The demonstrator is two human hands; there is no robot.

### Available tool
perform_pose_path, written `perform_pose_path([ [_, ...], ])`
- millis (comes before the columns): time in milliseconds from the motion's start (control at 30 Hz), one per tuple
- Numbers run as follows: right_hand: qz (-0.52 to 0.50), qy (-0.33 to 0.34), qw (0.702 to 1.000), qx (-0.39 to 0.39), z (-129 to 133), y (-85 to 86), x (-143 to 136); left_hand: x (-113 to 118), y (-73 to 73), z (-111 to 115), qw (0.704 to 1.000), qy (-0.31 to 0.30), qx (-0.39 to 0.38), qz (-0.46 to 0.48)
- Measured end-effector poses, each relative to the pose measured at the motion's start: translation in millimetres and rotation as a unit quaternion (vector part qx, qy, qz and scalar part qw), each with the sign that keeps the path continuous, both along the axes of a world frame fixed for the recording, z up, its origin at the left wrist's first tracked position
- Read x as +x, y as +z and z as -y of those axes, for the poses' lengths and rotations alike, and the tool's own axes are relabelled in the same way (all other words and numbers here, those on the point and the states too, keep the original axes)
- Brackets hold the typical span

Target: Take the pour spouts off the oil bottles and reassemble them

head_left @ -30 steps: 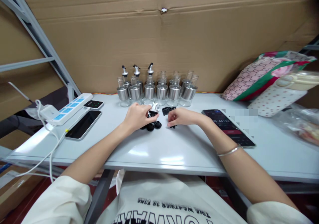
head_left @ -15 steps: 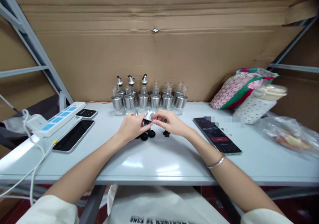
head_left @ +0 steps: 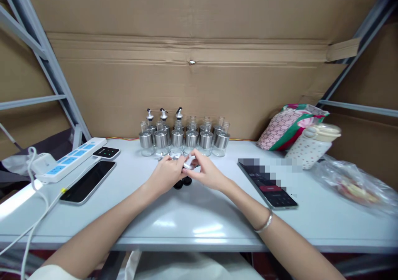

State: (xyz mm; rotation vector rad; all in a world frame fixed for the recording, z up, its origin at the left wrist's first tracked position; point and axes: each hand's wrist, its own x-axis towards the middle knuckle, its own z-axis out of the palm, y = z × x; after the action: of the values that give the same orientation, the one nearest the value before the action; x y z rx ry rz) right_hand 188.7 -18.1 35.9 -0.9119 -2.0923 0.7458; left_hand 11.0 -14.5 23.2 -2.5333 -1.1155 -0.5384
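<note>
My left hand (head_left: 168,174) and my right hand (head_left: 207,173) meet over the middle of the table, fingertips pinching a small white-silver pourer part (head_left: 188,164). The fingers hide some of it. Just below them lie round black caps (head_left: 187,181), partly covered by my left hand. Small silvery pieces (head_left: 160,155) rest behind my left hand. Beyond stand two rows of glass bottles with steel bands (head_left: 161,139). Three in the back row, at the left, carry silver pourers with black flip tips (head_left: 163,114).
At left are a power strip (head_left: 73,157), a small black-topped device (head_left: 106,152) and a dark phone (head_left: 88,182) with cables. On the right lie another phone (head_left: 267,186), a patterned bag (head_left: 284,126), a dotted white bottle (head_left: 307,149) and a clear plastic bag (head_left: 357,186).
The view has tilted up, so the table sits lower in the picture. My right fingers have closed in on the pourer part, which now shows its pale side instead of a dark edge.
</note>
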Motion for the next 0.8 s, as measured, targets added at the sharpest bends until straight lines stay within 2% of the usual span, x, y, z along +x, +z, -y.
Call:
perform_pose_path([
  [167, -0.056, 0.033, 0.997, -0.046, -3.0, 2.7, 4.3, -6.8, 0.7, -2.7, 0.995, -0.078, 0.025, 0.05],
  [267, -0.086, 0.066, 0.99, -0.09, -6.5, 4.3, 8.1, -9.1, 2.3, -4.4, 0.983, -0.143, 0.077, 0.089],
  [333, -0.077, 0.087, 0.986, -0.116, -6.9, 5.0, 8.8, -8.4, 3.1, -4.4, 0.976, -0.16, 0.119, 0.089],
  [467, -0.114, 0.094, 0.978, -0.15, -6.5, 5.4, 7.2, -8.0, 6.2, -3.8, 0.973, -0.141, 0.164, 0.084],
  [567, -0.164, 0.077, 0.966, -0.185, -8.0, 6.7, 6.7, -11.8, 8.9, -5.2, 0.977, -0.118, 0.151, 0.089],
  [800, -0.099, 0.05, 0.982, -0.153, -10.7, 6.6, 6.4, -18.3, 7.3, -10.4, 0.987, -0.1, 0.089, 0.089],
])
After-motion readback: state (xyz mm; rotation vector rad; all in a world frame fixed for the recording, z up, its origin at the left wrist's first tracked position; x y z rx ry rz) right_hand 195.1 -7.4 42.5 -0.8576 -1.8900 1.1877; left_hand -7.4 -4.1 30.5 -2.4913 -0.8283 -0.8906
